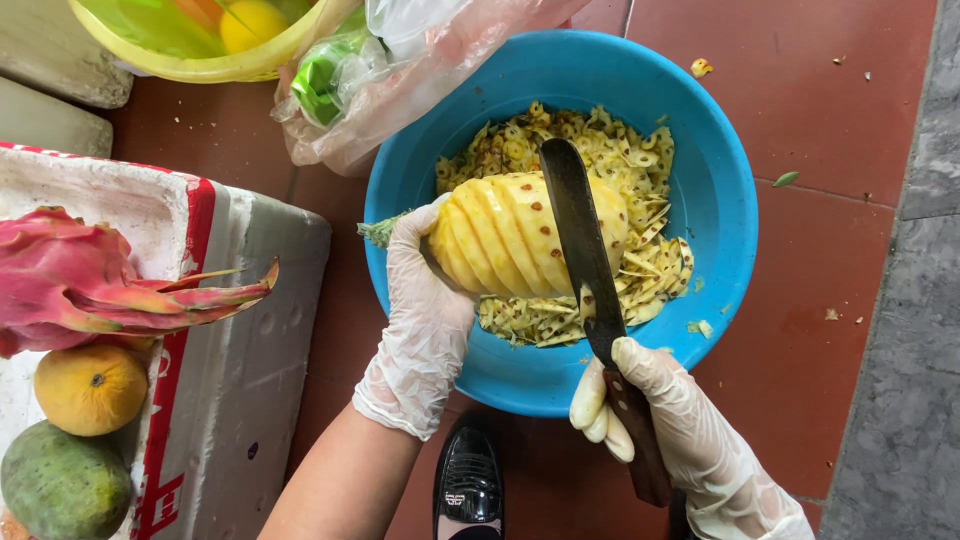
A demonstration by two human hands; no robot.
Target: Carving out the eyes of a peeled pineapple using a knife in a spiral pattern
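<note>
My left hand [425, 310], in a clear plastic glove, grips a peeled yellow pineapple [510, 232] by its stem end and holds it sideways over a blue plastic basin [725, 200]. Spiral grooves run across the fruit. My gloved right hand [660, 410] is closed on the dark wooden handle of a long knife [580, 240]. The blade lies across the pineapple, tip pointing away from me. Pineapple peelings [640, 160] fill the basin's bottom.
A white foam box [250, 330] at left carries a pink dragon fruit [80, 280], an orange fruit [90, 388] and a green fruit [60, 482]. A yellow bowl [200, 62] and plastic bags [400, 80] lie behind. A black shoe [468, 485] stands on the red tiles.
</note>
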